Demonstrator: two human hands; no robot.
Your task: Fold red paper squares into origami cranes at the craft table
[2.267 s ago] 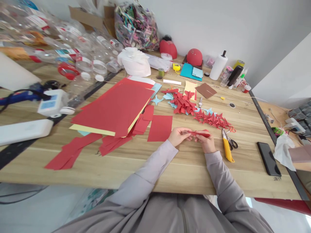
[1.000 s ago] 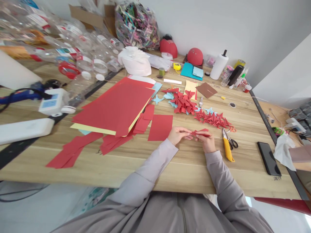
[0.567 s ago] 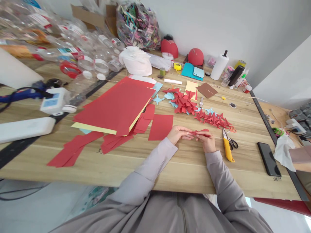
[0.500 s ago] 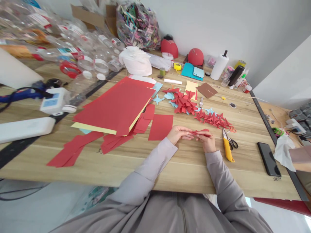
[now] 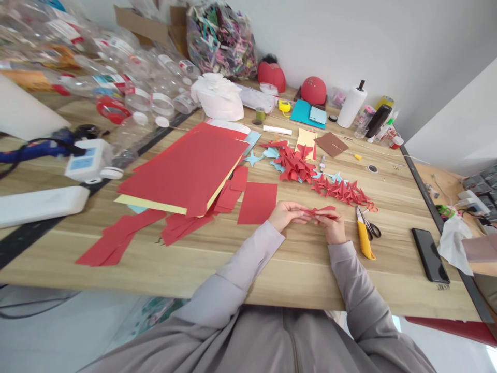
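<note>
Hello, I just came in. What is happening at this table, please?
A person sits at a wooden table and holds a small folded red paper piece between both hands: the left hand pinches one end, the right hand the other. Just beyond lie many folded red paper shapes in a pile and a row. A stack of red sheets and cut red squares lie to the left. A yellow utility knife and scissors rest beside the right hand, untouched.

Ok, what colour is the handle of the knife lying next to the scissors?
Yellow. The utility knife lies on the table beside the scissors, clearest in the head view.
</note>
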